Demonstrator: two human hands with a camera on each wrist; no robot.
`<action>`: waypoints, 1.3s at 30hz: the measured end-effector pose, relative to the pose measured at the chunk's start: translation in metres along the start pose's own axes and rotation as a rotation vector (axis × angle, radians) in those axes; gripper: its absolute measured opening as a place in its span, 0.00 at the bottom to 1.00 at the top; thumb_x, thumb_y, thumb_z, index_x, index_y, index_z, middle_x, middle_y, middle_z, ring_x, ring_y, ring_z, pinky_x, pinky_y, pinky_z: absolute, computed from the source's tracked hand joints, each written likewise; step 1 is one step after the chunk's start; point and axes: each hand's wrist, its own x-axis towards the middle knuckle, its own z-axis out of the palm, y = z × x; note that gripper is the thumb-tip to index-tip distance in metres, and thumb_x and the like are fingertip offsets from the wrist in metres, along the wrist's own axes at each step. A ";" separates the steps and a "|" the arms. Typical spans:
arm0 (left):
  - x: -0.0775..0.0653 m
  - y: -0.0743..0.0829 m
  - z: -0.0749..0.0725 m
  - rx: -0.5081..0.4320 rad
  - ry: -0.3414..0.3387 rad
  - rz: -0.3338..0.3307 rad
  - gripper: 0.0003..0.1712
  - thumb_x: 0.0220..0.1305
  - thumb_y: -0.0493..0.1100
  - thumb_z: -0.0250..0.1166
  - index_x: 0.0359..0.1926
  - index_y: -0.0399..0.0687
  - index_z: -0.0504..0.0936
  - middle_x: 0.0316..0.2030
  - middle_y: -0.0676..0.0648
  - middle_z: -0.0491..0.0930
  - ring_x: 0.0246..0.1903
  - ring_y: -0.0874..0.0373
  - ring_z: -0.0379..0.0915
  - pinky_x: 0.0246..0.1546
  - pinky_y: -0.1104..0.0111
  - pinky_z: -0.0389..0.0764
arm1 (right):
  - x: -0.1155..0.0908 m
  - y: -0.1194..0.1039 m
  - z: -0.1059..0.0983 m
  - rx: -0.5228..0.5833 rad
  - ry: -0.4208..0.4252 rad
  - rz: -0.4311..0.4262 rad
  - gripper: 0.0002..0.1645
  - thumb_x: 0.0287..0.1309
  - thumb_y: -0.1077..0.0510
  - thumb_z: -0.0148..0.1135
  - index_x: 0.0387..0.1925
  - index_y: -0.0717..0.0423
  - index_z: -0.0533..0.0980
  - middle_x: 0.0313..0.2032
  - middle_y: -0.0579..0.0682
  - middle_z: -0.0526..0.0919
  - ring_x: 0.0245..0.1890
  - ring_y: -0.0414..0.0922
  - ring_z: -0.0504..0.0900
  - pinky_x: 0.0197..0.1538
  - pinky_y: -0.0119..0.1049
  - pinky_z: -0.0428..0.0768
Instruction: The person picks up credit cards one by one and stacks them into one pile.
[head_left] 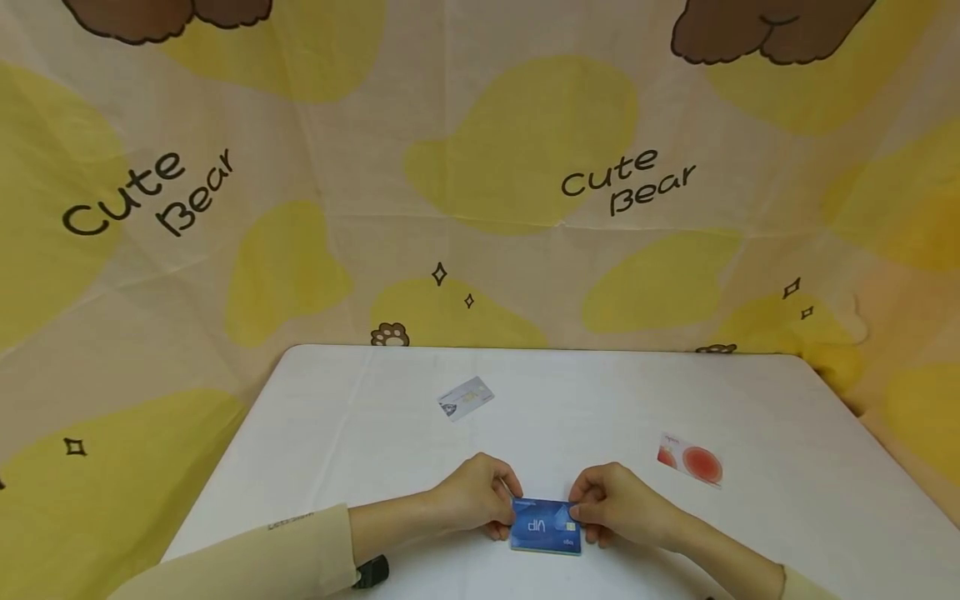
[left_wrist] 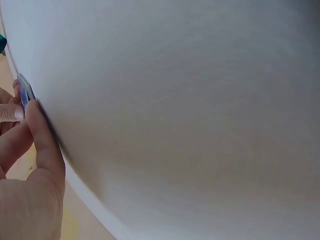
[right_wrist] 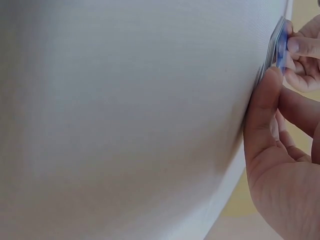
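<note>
A small stack of plastic cards (head_left: 546, 527) lies close over the near middle of the white table, its top card blue with "VIP" upside down in the head view. My left hand (head_left: 477, 493) pinches the stack at its left edge. At the opposite edge, my right hand (head_left: 619, 505) grips it with thumb and fingers. Several layered card edges (right_wrist: 273, 46) show in the right wrist view. The left wrist view catches the cards (left_wrist: 26, 90) beside the fingertips, mostly hidden behind the hand.
A silver-grey card (head_left: 466, 398) lies farther back, left of centre on the white table (head_left: 360, 433). Off to the right is a white card with red circles (head_left: 690, 460). A patterned cloth (head_left: 495, 167) hangs right behind the table's far edge.
</note>
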 end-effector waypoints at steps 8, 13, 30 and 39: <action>0.000 0.001 0.004 0.047 0.027 -0.018 0.14 0.52 0.18 0.67 0.38 0.34 0.81 0.20 0.44 0.78 0.15 0.59 0.76 0.16 0.75 0.79 | 0.000 -0.001 0.000 -0.047 -0.002 -0.004 0.05 0.66 0.64 0.69 0.37 0.62 0.80 0.23 0.51 0.81 0.20 0.41 0.79 0.22 0.29 0.81; -0.001 0.000 0.005 0.060 0.038 -0.024 0.15 0.52 0.18 0.67 0.40 0.33 0.81 0.20 0.43 0.79 0.15 0.59 0.76 0.17 0.74 0.80 | 0.001 -0.002 0.003 -0.088 0.008 -0.012 0.04 0.65 0.64 0.69 0.36 0.60 0.80 0.21 0.50 0.81 0.17 0.41 0.77 0.21 0.28 0.78; -0.003 0.002 0.008 0.093 0.071 -0.020 0.13 0.50 0.18 0.65 0.37 0.30 0.84 0.19 0.40 0.81 0.14 0.59 0.76 0.17 0.72 0.82 | 0.000 -0.006 0.004 -0.115 0.011 -0.008 0.03 0.65 0.65 0.69 0.35 0.60 0.81 0.20 0.50 0.80 0.17 0.42 0.76 0.20 0.27 0.77; -0.003 0.003 0.009 0.100 0.063 -0.025 0.13 0.50 0.18 0.64 0.37 0.29 0.84 0.20 0.39 0.82 0.13 0.60 0.76 0.15 0.75 0.80 | 0.000 -0.007 0.004 -0.116 -0.003 -0.010 0.03 0.65 0.66 0.68 0.35 0.59 0.80 0.20 0.51 0.80 0.17 0.42 0.76 0.20 0.27 0.77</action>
